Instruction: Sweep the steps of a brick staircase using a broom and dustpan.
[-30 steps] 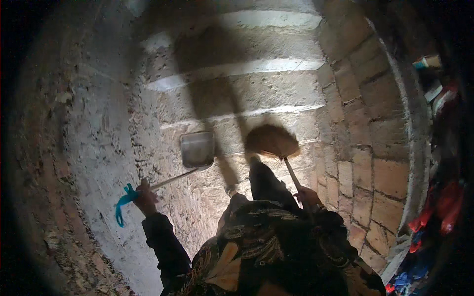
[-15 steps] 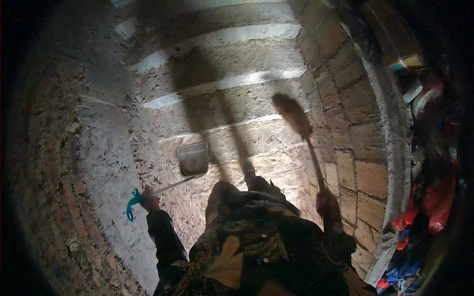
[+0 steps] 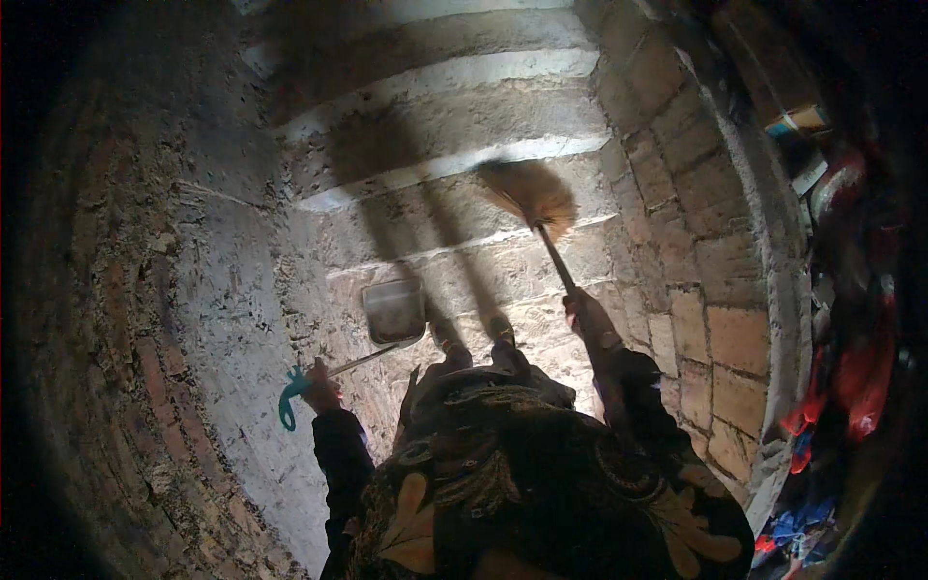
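Observation:
My left hand (image 3: 320, 389) is closed round the pole of a long-handled dustpan, whose teal handle end (image 3: 290, 398) sticks out beyond my fingers. The grey dustpan (image 3: 394, 311) hangs low beside the left wall, over the stairs. My right hand (image 3: 591, 321) grips the stick of a broom. Its fan of straw-coloured bristles (image 3: 534, 191) lies against a stair further off, spread toward the left. I cannot tell whether there is dirt in the pan.
Rough stone stairs (image 3: 464, 87) run away from me between a crumbling plastered wall (image 3: 217, 290) on the left and a brick wall (image 3: 735, 338) on the right. Red and blue bundles (image 3: 855, 387) lie beyond the right-hand ledge. My feet stand on a lower stair.
The broom has swung left, from beside the right wall to the middle of the stair, and my right hand has moved forward and left. The dustpan has shifted slightly right.

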A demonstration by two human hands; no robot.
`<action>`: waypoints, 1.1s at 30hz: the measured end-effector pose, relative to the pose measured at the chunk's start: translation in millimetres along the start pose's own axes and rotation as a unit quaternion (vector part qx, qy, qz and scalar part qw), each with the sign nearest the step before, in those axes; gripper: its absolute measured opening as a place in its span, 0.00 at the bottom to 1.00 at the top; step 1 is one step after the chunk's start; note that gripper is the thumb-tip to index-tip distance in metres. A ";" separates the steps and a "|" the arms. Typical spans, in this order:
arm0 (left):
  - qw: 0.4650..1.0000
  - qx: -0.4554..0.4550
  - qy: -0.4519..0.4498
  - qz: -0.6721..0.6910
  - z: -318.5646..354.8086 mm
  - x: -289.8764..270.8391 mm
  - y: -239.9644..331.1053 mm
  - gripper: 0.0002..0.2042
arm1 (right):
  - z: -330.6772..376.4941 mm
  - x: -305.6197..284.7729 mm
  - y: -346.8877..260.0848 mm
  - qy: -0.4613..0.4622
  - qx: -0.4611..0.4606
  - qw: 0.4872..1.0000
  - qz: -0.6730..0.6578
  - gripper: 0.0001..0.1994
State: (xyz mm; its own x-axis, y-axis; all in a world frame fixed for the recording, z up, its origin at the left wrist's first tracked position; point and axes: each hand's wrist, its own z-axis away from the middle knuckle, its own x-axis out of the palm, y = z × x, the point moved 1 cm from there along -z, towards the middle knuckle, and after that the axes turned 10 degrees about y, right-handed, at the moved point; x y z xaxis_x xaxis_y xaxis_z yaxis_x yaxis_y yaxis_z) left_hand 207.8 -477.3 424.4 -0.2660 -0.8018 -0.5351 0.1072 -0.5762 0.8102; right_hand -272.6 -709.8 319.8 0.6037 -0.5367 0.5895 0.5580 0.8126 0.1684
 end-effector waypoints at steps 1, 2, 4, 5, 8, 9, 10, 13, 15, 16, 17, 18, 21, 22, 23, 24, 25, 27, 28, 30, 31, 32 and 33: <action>1.000 0.010 -0.003 -0.003 -2.1 -0.1 -1.2 0.18 | -1.3 12.7 16.0 0.015 -0.036 0.999 0.023 0.17; 1.000 0.019 -0.006 -0.006 -4.4 1.7 -3.0 0.17 | -1.0 26.2 31.9 0.005 -0.049 0.998 0.038 0.16; 1.000 0.006 -0.002 -0.002 -8.2 1.8 -7.4 0.17 | 3.0 50.5 61.8 -0.010 -0.103 0.979 0.178 0.13; 1.000 -0.015 0.002 0.006 -9.6 1.7 -9.1 0.17 | 4.2 60.6 75.1 0.004 -0.090 0.983 0.159 0.10; 0.999 -0.029 -0.021 -0.005 -8.2 -2.4 -10.5 0.17 | 8.4 81.7 113.7 0.039 -0.135 0.947 0.288 0.12; 0.999 -0.028 -0.029 -0.018 -6.7 -4.5 -9.4 0.17 | 11.8 87.7 124.6 0.036 -0.143 0.941 0.305 0.12; 0.999 -0.022 -0.038 -0.018 -5.3 -5.1 -7.8 0.17 | 19.3 93.0 130.4 0.023 -0.108 0.952 0.284 0.11; 0.999 -0.014 -0.041 -0.018 0.6 -6.7 -3.5 0.17 | 60.8 106.9 140.9 -0.002 -0.214 0.859 0.466 0.09; 0.999 -0.022 -0.041 0.000 3.4 -5.7 -1.5 0.17 | 97.0 112.7 138.8 0.037 -0.317 0.730 0.605 0.10; 0.998 -0.046 -0.033 0.000 5.1 -5.4 -1.4 0.17 | 123.6 108.8 136.5 0.079 -0.353 0.671 0.647 0.11; 0.999 -0.033 -0.033 0.002 6.9 -4.6 -1.1 0.17 | 142.1 105.5 132.3 0.121 -0.388 0.607 0.683 0.12; 0.999 -0.034 -0.028 -0.005 9.0 -4.4 -1.5 0.17 | 144.9 103.8 124.2 0.106 -0.417 0.638 0.638 0.11; 0.999 -0.026 -0.031 0.005 11.6 -3.0 -2.7 0.17 | 164.3 73.9 95.2 0.025 -0.238 0.971 0.002 0.05; 0.999 -0.021 -0.036 0.012 11.6 -2.6 -3.4 0.17 | 171.5 64.9 78.7 -0.089 -0.142 0.978 -0.126 0.05; 0.999 -0.028 -0.033 0.006 10.6 -2.2 -4.4 0.17 | 179.6 56.4 61.9 -0.213 -0.034 0.964 -0.156 0.05; 0.999 -0.035 -0.030 0.000 8.8 -1.3 -5.3 0.17 | 179.7 46.4 44.9 -0.194 -0.021 0.943 -0.270 0.06; 0.998 -0.051 -0.026 -0.012 7.0 -0.9 -6.7 0.17 | 180.1 36.4 27.8 -0.163 -0.067 0.931 -0.319 0.08; 0.999 -0.032 -0.032 -0.028 3.8 -0.7 -9.7 0.18 | 176.4 24.8 -8.0 -0.214 -0.094 0.945 -0.230 0.09; 0.998 -0.033 -0.035 -0.044 2.4 -1.1 -11.6 0.18 | 172.0 20.2 -23.2 -0.222 -0.099 0.946 -0.215 0.09; 0.998 0.010 -0.039 -0.040 0.6 -2.5 -14.4 0.19 | 154.4 8.7 -36.0 -0.214 -0.124 0.947 -0.203 0.10; 0.998 0.013 -0.040 -0.054 1.3 -3.0 -16.9 0.19 | 140.6 3.7 -36.5 -0.196 -0.147 0.947 -0.206 0.11; 0.998 0.016 -0.045 -0.037 2.1 -3.0 -19.2 0.19 | 129.4 0.3 -35.9 -0.200 -0.162 0.949 -0.182 0.11; 0.998 0.005 -0.046 -0.036 2.6 -3.5 -20.8 0.20 | 118.9 -1.6 -31.3 -0.240 -0.083 0.951 -0.174 0.12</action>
State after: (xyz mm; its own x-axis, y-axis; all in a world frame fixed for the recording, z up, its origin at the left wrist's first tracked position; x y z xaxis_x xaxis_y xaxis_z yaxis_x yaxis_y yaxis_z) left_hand 203.9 -462.1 410.0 -0.3594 -0.7406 -0.5677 0.0753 -0.6294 0.7734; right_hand -358.8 -707.3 407.5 0.0587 -0.5679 0.8210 0.7829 0.5364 0.3151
